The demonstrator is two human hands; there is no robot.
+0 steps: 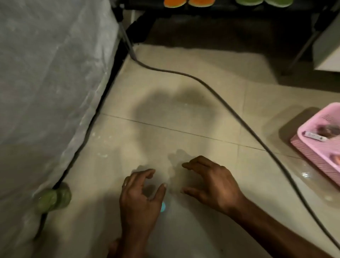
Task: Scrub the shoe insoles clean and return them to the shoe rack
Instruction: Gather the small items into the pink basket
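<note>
At the top edge, a dark shoe rack (230,8) carries two orange insoles (189,2) and two green insoles (265,2), side by side and cut off by the frame. My left hand (139,198) and my right hand (211,184) hover low over the beige tiled floor, fingers spread and curled, each holding nothing. They sit close together, well in front of the rack.
A grey plastic-covered unit (46,92) fills the left side, with a green object (55,198) at its base. A grey hose (239,117) snakes across the floor from the rack toward the lower right. A pink basket (311,147) with small items sits at the right edge on wet tiles.
</note>
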